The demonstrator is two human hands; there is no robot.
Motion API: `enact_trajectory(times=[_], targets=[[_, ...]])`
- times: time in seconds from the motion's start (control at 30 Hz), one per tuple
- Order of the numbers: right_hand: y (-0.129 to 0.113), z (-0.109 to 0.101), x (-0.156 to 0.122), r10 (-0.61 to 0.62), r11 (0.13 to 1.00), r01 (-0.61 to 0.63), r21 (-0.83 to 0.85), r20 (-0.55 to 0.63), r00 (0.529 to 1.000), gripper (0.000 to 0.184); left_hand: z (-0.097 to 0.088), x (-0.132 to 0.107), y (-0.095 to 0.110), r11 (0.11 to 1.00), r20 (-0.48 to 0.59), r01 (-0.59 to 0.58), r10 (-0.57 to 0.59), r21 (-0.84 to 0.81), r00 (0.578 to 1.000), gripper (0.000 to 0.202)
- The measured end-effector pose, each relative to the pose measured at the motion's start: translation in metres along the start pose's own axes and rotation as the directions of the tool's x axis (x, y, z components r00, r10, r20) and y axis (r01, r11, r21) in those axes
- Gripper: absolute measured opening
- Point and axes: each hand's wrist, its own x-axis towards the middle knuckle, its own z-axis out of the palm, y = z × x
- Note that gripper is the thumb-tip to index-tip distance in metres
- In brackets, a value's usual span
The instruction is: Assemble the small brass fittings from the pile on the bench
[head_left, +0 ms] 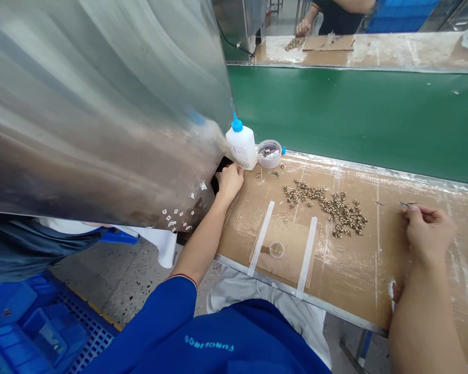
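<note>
The right hand (429, 231) is pinching a thin, dark, stick-like thing (405, 203) between its thumb and finger. The stick is lying nearly flat from left to right, with its long way running along the table. One end is poking out to the left, past the thumb, and it is too small to tell if that end is sharp.

The left hand (230, 183) is bending by a dark hole in the metal wall, and its fingers are curling close to the foot of a white plastic bottle with a blue spout (242, 148). I cannot tell if it is holding anything. The bottle is standing up, with its spout pointing up. A round, pale tub with scraps inside (269, 161) is sitting just beside it.

Between the hands, many small, shiny, brass-coloured metal bits (345, 210) are lying in a loose pile. Nearer the person, a small, clear, round cup (276, 250) is sitting between two white strips (307, 257).

Everything here is resting on a brown, shiny, cardboard-like tabletop (390, 249). Behind it, a wide green belt (354, 114) is stretching across. Farther off, another person's hand (304, 27) is reaching toward more small bits. Blue plastic baskets (42, 322) are sitting on the speckled floor.
</note>
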Motion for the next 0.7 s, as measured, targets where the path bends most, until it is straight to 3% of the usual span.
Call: enact_trajectory(times=[0.13, 0.5, 0.7], targets=[[-0.015, -0.001, -0.006, 0.212, 0.977, -0.210, 0.041, -0.044, 0.976, 0.028, 0.003, -0.011, 0.010, 0.999, 0.032, -0.028, 0.027, 0.045, 0.999, 0.037], [-0.011, -0.003, -0.004, 0.186, 0.981, -0.184, 0.056, -0.016, 0.983, 0.009, -0.004, -0.034, 0.015, 0.991, 0.054, 0.004, -0.012, 0.133, 0.998, 0.040], [-0.006, 0.000, -0.002, 0.157, 0.986, -0.156, 0.056, -0.016, 0.987, 0.009, -0.005, -0.022, 0.008, 0.995, 0.077, 0.019, -0.027, 0.099, 0.997, 0.039]])
